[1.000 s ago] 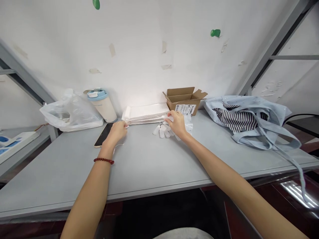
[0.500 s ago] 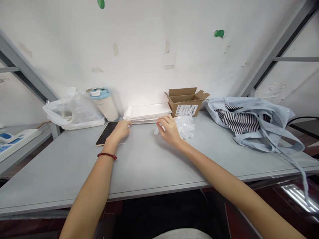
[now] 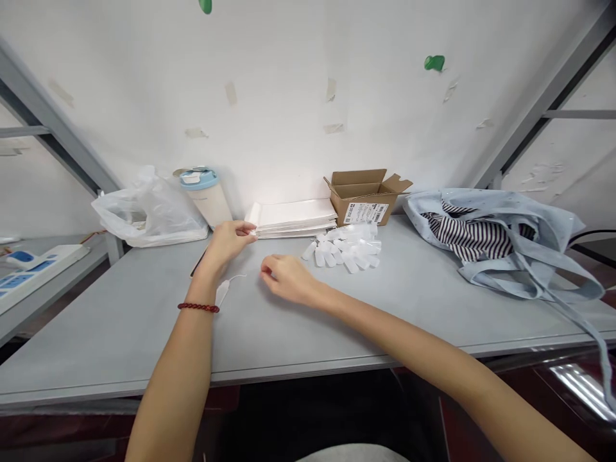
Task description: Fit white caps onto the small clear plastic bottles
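My left hand [image 3: 230, 241], with a red bead bracelet on its wrist, is at the left end of a stack of white envelopes [image 3: 296, 215]. Its thumb and fingertips are closed on the stack's near left corner. Over the middle of the table, my right hand [image 3: 289, 276] has its fingers curled together; whatever they hold, if anything, is hidden. Right of it lies a pile of small translucent white plastic pieces [image 3: 349, 247]. A white tag with a thin string [image 3: 222, 292] lies beside my left wrist. A phone [image 3: 198, 262] is mostly covered by my left hand.
Behind the pile stands an open cardboard box [image 3: 363, 199]. A cream tumbler with a blue lid [image 3: 208, 196] and a white plastic bag [image 3: 149, 212] are at the back left. A light blue cloth bag [image 3: 491, 224] lies right. A power strip [image 3: 36, 273] sits far left.
My right hand has moved left and nearer, away from the pile, which now shows more fully. The left hand has shifted slightly up to the envelope corner, and the tag beside its wrist is uncovered.
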The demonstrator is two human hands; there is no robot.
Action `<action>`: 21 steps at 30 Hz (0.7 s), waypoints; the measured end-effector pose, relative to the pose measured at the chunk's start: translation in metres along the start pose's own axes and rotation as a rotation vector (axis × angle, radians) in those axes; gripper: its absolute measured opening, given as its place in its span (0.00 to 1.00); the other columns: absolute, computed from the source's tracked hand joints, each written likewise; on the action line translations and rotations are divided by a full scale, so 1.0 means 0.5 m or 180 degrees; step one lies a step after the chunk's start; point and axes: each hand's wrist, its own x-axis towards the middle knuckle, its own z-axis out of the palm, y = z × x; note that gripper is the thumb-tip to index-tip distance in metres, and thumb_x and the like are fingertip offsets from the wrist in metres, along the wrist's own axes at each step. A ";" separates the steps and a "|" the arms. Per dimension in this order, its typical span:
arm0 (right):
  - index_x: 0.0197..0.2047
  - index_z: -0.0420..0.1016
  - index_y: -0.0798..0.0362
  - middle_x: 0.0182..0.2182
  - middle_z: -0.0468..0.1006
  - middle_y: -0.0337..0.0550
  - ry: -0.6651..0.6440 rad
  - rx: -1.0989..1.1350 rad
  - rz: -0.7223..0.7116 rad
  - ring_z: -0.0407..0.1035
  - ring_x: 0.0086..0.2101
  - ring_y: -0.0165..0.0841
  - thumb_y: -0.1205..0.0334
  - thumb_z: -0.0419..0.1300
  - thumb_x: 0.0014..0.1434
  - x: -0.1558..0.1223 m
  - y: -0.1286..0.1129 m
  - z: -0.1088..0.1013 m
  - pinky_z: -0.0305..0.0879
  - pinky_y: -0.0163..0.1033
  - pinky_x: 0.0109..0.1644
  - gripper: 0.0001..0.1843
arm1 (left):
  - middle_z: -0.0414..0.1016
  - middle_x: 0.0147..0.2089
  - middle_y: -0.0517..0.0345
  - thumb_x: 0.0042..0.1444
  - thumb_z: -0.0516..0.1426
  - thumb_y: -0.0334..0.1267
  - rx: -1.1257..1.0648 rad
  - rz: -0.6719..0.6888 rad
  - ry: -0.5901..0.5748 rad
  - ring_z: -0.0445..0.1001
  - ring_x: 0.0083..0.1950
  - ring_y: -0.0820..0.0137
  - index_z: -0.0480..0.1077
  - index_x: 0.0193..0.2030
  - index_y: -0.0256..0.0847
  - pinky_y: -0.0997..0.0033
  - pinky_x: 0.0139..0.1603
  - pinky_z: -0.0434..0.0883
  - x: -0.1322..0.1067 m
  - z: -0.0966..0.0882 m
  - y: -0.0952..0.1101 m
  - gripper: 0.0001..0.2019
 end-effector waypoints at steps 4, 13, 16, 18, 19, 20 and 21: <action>0.34 0.72 0.57 0.32 0.77 0.49 -0.0103 0.0175 0.0388 0.70 0.32 0.36 0.62 0.48 0.61 0.051 -0.058 0.049 0.57 0.37 0.33 0.13 | 0.77 0.34 0.51 0.39 0.63 0.43 -0.0614 -0.0209 0.0518 0.74 0.38 0.62 0.75 0.36 0.35 0.65 0.41 0.70 0.004 -0.010 -0.006 0.17; 0.39 0.77 0.58 0.37 0.79 0.56 -0.0856 0.0151 0.0883 0.74 0.38 0.48 0.52 0.53 0.56 0.109 -0.118 0.100 0.66 0.43 0.35 0.19 | 0.75 0.30 0.55 0.34 0.65 0.44 -0.1388 -0.0343 0.0735 0.72 0.34 0.66 0.75 0.33 0.34 0.67 0.37 0.71 0.008 -0.008 -0.003 0.19; 0.39 0.77 0.58 0.37 0.79 0.56 -0.0910 0.0047 0.0859 0.74 0.38 0.47 0.56 0.54 0.54 0.099 -0.118 0.096 0.67 0.43 0.34 0.17 | 0.74 0.30 0.55 0.35 0.65 0.44 -0.1500 -0.0335 0.0698 0.72 0.34 0.67 0.75 0.33 0.34 0.67 0.37 0.71 0.004 -0.004 0.004 0.18; 0.37 0.77 0.59 0.36 0.79 0.56 -0.0928 -0.0054 0.0790 0.74 0.37 0.46 0.58 0.54 0.53 0.089 -0.114 0.089 0.66 0.42 0.34 0.16 | 0.74 0.30 0.56 0.36 0.65 0.43 -0.1590 -0.0306 0.0617 0.71 0.33 0.68 0.75 0.33 0.33 0.68 0.37 0.70 0.001 0.001 0.008 0.18; 0.37 0.77 0.59 0.35 0.79 0.56 -0.0917 -0.0112 0.0745 0.74 0.37 0.46 0.58 0.54 0.53 0.082 -0.109 0.084 0.66 0.42 0.33 0.16 | 0.74 0.30 0.56 0.37 0.65 0.42 -0.1639 -0.0294 0.0559 0.71 0.32 0.69 0.75 0.34 0.33 0.68 0.38 0.70 0.000 0.004 0.009 0.17; 0.36 0.77 0.59 0.35 0.79 0.57 -0.0904 -0.0176 0.0693 0.74 0.37 0.46 0.57 0.54 0.53 0.075 -0.103 0.078 0.66 0.42 0.33 0.16 | 0.74 0.30 0.56 0.37 0.65 0.42 -0.1697 -0.0283 0.0498 0.71 0.32 0.70 0.75 0.35 0.33 0.68 0.38 0.70 0.000 0.007 0.011 0.17; 0.35 0.76 0.59 0.35 0.79 0.57 -0.0884 -0.0252 0.0684 0.74 0.36 0.46 0.57 0.53 0.54 0.067 -0.094 0.071 0.65 0.42 0.33 0.16 | 0.74 0.30 0.57 0.38 0.65 0.41 -0.1763 -0.0271 0.0429 0.70 0.31 0.71 0.75 0.35 0.33 0.69 0.39 0.69 -0.001 0.011 0.012 0.17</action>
